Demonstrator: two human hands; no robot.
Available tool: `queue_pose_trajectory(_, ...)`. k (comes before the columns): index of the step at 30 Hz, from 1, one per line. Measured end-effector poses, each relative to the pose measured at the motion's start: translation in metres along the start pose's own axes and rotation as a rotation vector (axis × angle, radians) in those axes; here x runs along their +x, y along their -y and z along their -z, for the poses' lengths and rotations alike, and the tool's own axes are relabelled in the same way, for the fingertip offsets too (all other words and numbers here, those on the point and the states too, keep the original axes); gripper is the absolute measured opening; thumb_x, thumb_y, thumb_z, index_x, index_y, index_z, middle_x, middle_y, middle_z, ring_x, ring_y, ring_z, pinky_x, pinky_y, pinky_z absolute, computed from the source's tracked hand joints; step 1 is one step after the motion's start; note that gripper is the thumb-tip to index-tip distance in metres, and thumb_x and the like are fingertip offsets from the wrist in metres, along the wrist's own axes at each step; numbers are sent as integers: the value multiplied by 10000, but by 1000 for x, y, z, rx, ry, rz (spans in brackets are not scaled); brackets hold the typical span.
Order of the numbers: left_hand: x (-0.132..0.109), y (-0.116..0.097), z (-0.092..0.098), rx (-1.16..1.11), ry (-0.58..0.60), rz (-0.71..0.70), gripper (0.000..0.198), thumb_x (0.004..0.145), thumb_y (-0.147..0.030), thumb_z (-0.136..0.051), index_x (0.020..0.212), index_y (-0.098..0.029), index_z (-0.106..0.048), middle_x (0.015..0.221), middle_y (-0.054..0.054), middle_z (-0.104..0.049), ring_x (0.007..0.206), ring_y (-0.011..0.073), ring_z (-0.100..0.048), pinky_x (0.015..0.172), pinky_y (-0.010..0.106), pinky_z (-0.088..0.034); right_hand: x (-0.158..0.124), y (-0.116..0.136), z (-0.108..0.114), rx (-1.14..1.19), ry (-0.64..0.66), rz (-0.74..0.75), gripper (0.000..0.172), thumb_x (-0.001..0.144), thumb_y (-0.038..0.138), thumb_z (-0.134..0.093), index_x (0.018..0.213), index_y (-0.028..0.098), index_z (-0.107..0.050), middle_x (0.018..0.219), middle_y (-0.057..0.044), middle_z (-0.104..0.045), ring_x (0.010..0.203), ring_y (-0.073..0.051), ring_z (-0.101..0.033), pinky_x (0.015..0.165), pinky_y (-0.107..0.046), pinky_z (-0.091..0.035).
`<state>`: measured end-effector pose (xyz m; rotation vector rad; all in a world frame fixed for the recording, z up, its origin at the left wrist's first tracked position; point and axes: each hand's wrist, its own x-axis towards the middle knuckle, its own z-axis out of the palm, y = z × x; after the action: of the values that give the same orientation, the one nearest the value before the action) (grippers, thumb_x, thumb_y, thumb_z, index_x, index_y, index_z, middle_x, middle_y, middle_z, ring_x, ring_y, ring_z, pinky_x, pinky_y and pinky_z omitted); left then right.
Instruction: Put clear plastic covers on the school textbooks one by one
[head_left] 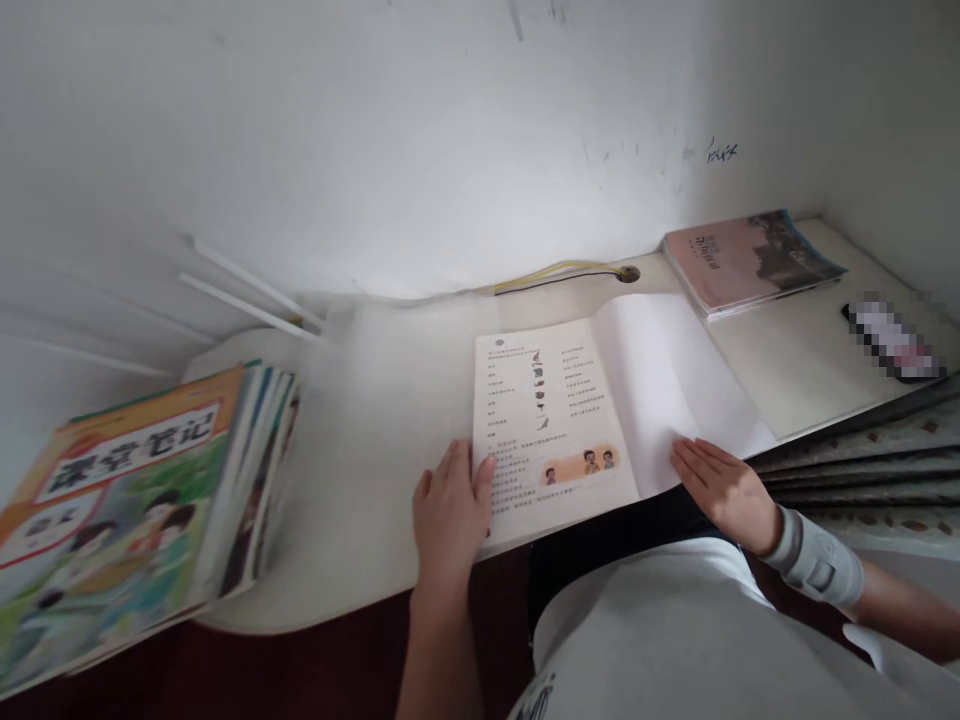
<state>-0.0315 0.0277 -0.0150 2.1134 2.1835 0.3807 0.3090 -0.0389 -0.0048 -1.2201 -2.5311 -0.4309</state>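
An open book (pixel 551 420) lies on the desk in front of me. Its left page carries printed text, small dark pictures and an orange illustration of several figures. The right-hand page (pixel 652 370) looks blank white and bulges up near the spine. My left hand (pixel 454 505) rests at the book's left edge, thumb on the page margin and the other fingers stretched out beside the book. On the lower part of the blank page lies my right hand (pixel 724 490), fingers extended close together; the palm's underside is hidden. A grey-white band is around the right wrist.
Leaning at the left is a stack of books (pixel 135 510) with a colourful cover. A pink-covered book pile (pixel 750 260) sits at the back right, with a phone (pixel 892 340) near it. Yellow and black cables (pixel 555 273) run along the wall into a desk hole (pixel 628 274).
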Motion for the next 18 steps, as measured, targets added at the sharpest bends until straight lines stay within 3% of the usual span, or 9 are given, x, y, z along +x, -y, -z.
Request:
queue_pose_trajectory(3,2,-10,9,60,65,-2,553,899,-422,-328,1283,-39,-435,1326,251,-464,1249,323,-425,1046,524,-269,3,2,3,66,8,-11,270,886,168,-468,1084,88,-634,1115,-167,-651,1068,-226,-604,950,-387,-495)
queue_pose_trajectory(6,2,-37,16,75,-53,-29,609,894,-457,-373,1357,-62,-351,1402,274,-348,1293,365,-355,1040,593,-221,6,-14,8,188,33,-13,403,881,396,-495,1150,113,-598,1170,-149,-627,1100,-228,-584,964,-399,-479)
queue_pose_trajectory(9,-6,-77,11,-33,-142,-287,596,907,-461,-357,1386,-111,-302,1438,250,-302,1338,350,-282,1044,582,-243,5,-54,6,216,5,-181,488,882,444,-466,1237,116,-534,1263,-155,-562,1204,-253,-500,1010,-438,-426)
queue_pose_trajectory(11,-16,-104,1,-122,-45,-583,629,888,-506,-383,1397,-151,-278,1456,213,-292,1364,334,-223,1032,545,-308,2,-86,-4,172,-32,-374,478,906,421,-410,1258,116,-516,1268,-174,-553,1211,-272,-491,1002,-466,-419)
queue_pose_trajectory(13,-27,-127,-9,-149,29,-773,639,872,-515,-419,1391,-166,-288,1466,186,-290,1371,335,-191,1024,524,-342,-2,-112,-18,175,-27,-501,527,916,456,-348,1268,95,-502,1238,-195,-568,1178,-284,-520,964,-465,-446)
queue_pose_trajectory(15,-36,-142,-18,-134,34,-841,565,891,-442,-431,1365,-151,-336,1451,177,-323,1364,338,-209,1029,512,-347,-6,-127,-31,203,-5,-532,578,918,487,-302,1271,71,-492,1232,-208,-568,1168,-289,-527,955,-460,-450)
queue_pose_trajectory(18,-43,-155,-27,-101,-2,-857,469,907,-335,-429,1323,-121,-399,1418,178,-381,1350,335,-252,1040,496,-345,-8,-129,-44,195,31,-512,586,917,492,-296,1277,71,-485,1274,-206,-537,1231,-294,-466,990,-473,-409)
